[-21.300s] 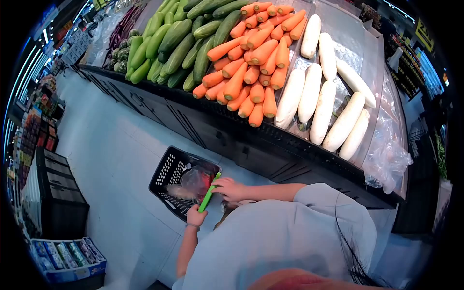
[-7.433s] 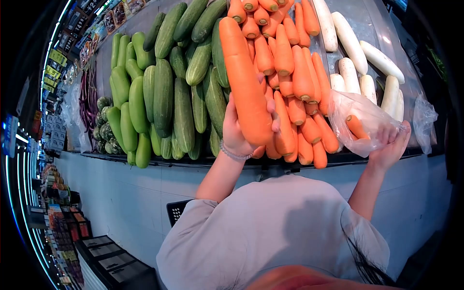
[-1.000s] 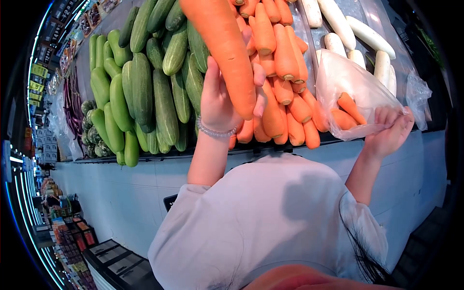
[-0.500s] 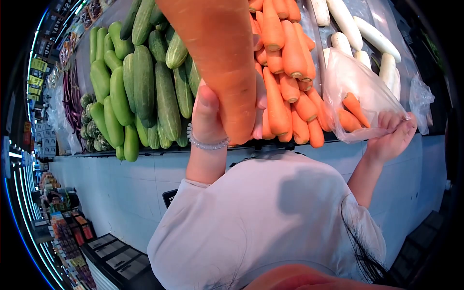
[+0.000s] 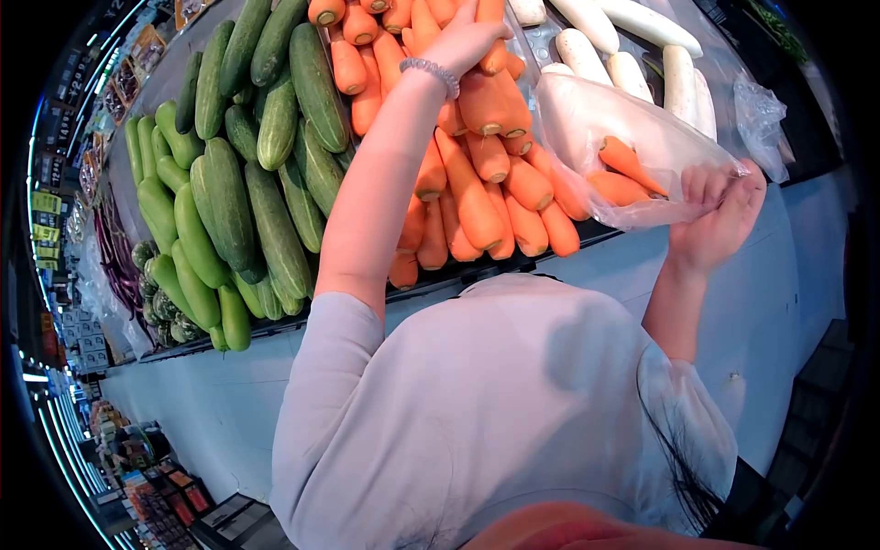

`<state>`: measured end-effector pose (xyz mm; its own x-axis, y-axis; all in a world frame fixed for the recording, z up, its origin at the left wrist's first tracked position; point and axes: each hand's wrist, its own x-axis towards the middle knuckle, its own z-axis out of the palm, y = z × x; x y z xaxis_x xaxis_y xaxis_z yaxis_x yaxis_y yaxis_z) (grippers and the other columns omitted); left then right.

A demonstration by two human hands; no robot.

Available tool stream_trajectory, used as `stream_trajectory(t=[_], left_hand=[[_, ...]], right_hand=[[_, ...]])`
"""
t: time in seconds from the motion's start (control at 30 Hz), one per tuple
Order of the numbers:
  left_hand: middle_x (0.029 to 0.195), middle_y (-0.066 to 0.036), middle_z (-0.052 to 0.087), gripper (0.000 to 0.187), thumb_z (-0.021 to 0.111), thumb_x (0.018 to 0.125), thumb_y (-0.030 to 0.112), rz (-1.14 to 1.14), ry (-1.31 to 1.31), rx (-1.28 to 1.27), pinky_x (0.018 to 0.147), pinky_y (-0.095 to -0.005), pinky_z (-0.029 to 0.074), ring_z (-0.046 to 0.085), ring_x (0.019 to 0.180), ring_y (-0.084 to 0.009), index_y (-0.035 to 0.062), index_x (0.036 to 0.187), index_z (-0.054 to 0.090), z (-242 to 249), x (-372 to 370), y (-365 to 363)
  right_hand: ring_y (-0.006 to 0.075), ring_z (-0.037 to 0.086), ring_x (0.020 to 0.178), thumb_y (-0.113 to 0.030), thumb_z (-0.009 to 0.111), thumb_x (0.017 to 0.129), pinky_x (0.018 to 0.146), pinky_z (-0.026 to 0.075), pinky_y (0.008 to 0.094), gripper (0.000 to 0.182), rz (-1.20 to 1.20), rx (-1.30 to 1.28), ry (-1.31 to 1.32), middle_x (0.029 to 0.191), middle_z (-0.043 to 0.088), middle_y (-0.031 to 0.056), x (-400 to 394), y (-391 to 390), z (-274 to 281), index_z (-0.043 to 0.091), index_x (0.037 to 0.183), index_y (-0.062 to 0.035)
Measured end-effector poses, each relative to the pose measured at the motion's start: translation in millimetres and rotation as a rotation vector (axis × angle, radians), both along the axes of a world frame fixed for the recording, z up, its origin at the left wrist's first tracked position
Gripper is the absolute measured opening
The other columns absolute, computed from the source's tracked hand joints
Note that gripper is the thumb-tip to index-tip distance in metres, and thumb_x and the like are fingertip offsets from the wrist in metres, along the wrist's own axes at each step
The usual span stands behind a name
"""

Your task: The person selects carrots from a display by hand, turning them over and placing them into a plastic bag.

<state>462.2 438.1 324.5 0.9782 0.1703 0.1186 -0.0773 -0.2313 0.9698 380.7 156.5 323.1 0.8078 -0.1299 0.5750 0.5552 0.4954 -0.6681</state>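
Observation:
My left hand (image 5: pixel 463 44), with a beaded bracelet on the wrist, reaches into the upper part of the carrot pile. Its fingers curl over a carrot (image 5: pixel 494 60), whose ends show above and below them; the fingertips are partly hidden. At the right, my right hand (image 5: pixel 720 211) pinches the edge of a clear plastic bag (image 5: pixel 573 115). Small carrots (image 5: pixel 628 163) show at the bag's lower part, seen through the film. Many more carrots (image 5: pixel 472 215) lie heaped below my left hand.
Cucumbers (image 5: pixel 225 202) and pale green gourds (image 5: pixel 197 238) are piled left of the carrots. White radishes (image 5: pixel 678 87) lie to the right, beside a crumpled plastic bag (image 5: pixel 759 124). Long purple eggplants (image 5: pixel 119 261) are at far left. The stand's dark front edge runs before me.
My left hand has moved from holding a large carrot close to the camera up and away into the pile. My right hand still holds the bag. The view has shifted and tilted.

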Motion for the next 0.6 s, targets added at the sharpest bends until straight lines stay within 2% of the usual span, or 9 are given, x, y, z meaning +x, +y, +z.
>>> stream_trajectory(t=[0.07,0.1,0.13,0.2,0.3,0.4,0.43,0.53,0.6], left_hand=[[0.055,-0.005,0.047,0.021,0.048,0.084,0.03,-0.18,0.13,-0.014,0.039,-0.0253,0.035,0.043,0.043,-0.0137,0.0107,0.092,0.051,-12,41,9],[0.051,-0.003,0.043,0.019,0.047,0.085,0.029,0.028,0.237,0.023,0.035,-0.0267,0.031,0.039,0.039,-0.013,0.0105,0.083,0.048,18,21,-16],[0.052,-0.004,0.043,0.018,0.046,0.085,0.027,-0.015,0.145,-0.058,0.033,-0.0281,0.03,0.038,0.039,-0.0143,0.0093,0.084,0.049,0,45,-11],[0.057,-0.009,0.051,0.018,0.046,0.083,0.024,0.162,0.162,0.075,0.035,-0.0303,0.036,0.047,0.042,-0.0182,0.007,0.087,0.052,17,31,-29],[0.066,-0.014,0.06,0.022,0.048,0.08,0.02,0.029,0.246,0.841,0.044,-0.0341,0.045,0.058,0.052,-0.0222,0.0027,0.091,0.055,24,27,-32],[0.074,-0.017,0.064,0.024,0.051,0.076,0.017,-0.068,0.384,1.091,0.057,-0.0352,0.05,0.063,0.062,-0.0237,-0.0018,0.09,0.057,37,18,-47],[0.07,-0.016,0.063,0.024,0.054,0.075,0.018,-0.093,0.484,1.034,0.061,-0.0349,0.051,0.063,0.062,-0.0245,-0.003,0.085,0.059,49,5,-53],[0.071,-0.013,0.063,0.026,0.056,0.077,0.024,0.107,0.075,1.194,0.059,-0.0353,0.051,0.062,0.061,-0.0239,-0.0011,0.084,0.06,12,0,-35],[0.081,-0.008,0.06,0.034,0.059,0.072,0.02,0.004,0.013,1.112,0.066,-0.0338,0.047,0.058,0.083,-0.0229,0.0043,0.102,0.055,18,-55,-29]], right_hand=[[0.0102,0.029,0.05,-0.025,0.038,0.095,0.051,0.031,0.0264,0.02,-0.008,-0.003,-0.002,0.056,0.032,0.0006,-2,-3,0,0.046,0.098,-0.0062],[0.0101,0.029,0.05,-0.025,0.038,0.095,0.051,0.031,0.0265,0.02,-0.01,-0.004,-0.004,0.056,0.032,0.0006,-3,-5,0,0.046,0.098,-0.0062],[0.01,0.029,0.05,-0.025,0.038,0.095,0.051,0.031,0.0266,0.02,-0.009,-0.001,-0.003,0.056,0.032,0.0006,-4,-7,-1,0.046,0.098,-0.0062],[0.0099,0.029,0.051,-0.025,0.038,0.095,0.051,0.031,0.0268,0.02,-0.001,0.007,-0.003,0.056,0.033,0.0006,-5,-10,-3,0.045,0.098,-0.0062],[0.0096,0.029,0.051,-0.025,0.039,0.095,0.051,0.032,0.0273,0.02,-0.053,0.014,-0.013,0.057,0.033,0.0003,-4,-10,-4,0.046,0.098,-0.0061],[0.0094,0.029,0.051,-0.024,0.038,0.095,0.051,0.033,0.0272,0.019,-0.055,0.005,-0.023,0.057,0.033,0.0,-2,-13,-4,0.045,0.097,-0.006],[0.0093,0.029,0.051,-0.024,0.038,0.095,0.051,0.033,0.0272,0.019,-0.063,0.005,-0.022,0.057,0.033,-0.0001,-1,-14,-5,0.046,0.097,-0.006],[0.0091,0.029,0.051,-0.023,0.038,0.094,0.051,0.033,0.0271,0.018,-0.07,0.013,-0.023,0.057,0.032,-0.0005,1,-16,-6,0.046,0.097,-0.0061],[0.009,0.029,0.051,-0.022,0.038,0.094,0.05,0.033,0.0269,0.018,-0.056,0.021,-0.023,0.057,0.032,-0.0007,1,-20,-8,0.046,0.098,-0.0061]])
